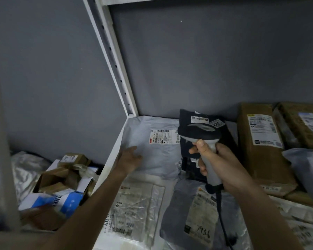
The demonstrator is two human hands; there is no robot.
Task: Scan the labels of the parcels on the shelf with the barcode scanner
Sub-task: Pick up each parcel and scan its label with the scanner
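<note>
Right of centre in the frame, the right hand (pixel 222 163) has its fingers (pixel 202 166) clenched round the pale grey handle of the black-headed corded barcode scanner (pixel 201 136), thumb up against the neck, with the scanner's head tipped towards the back of the white metal shelf (pixel 114 157). Just left of that head lies the pale grey plastic mailer bag (pixel 152 154), flat on the shelf, its white printed barcode label (pixel 163 136) facing up. The left hand (pixel 129 158), in the centre-left of the frame, rests on the left part of this bag with its fingers released and loosely spread. Behind the scanner is a dark navy soft parcel (pixel 197 120) with white stickers on top. In the lower centre lie a clear plastic mailer with printed paper inside (pixel 134 210) and a grey bag carrying a tan label with handwritten digits (pixel 201 222). At the right edge stand brown taped cardboard boxes (pixel 260 145) with white labels. In the lower left, beyond the shelf's side, is a heap of small cartons and a blue-and-white box (pixel 61 188).
</note>
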